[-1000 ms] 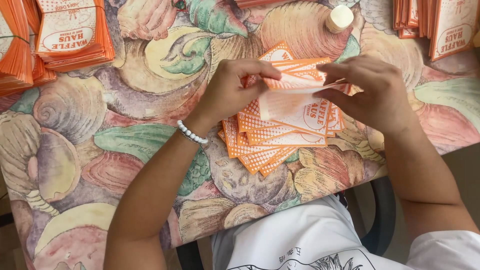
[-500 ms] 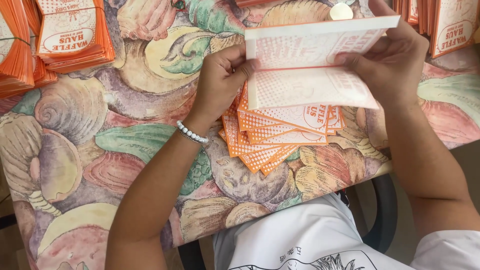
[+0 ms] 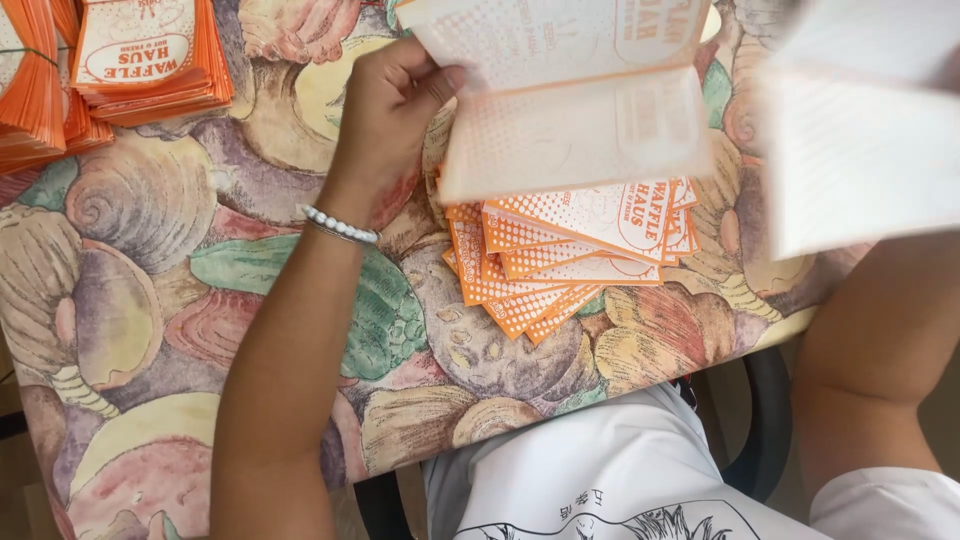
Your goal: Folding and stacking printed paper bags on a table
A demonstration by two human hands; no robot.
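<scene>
Pinching the left edge of a raised, half-unfolded paper bag [image 3: 570, 110] in the left hand's [image 3: 390, 110] grip, thumb against fingers; right hand's grip hidden behind blurred white paper [image 3: 860, 140], so cannot tell. Holding the bag above the fanned pile of orange bags [image 3: 560, 260] on the shell-patterned tabletop [image 3: 140, 280]. Probably best keeping the pinch light, letting the sides part cleanly.

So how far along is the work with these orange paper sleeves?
Done: neat stacks sit at the table's top left. In hand: the left hand holds an opened sleeve; the right hand is hidden behind blurred paper. Left: a fanned flat pile underneath.
</scene>
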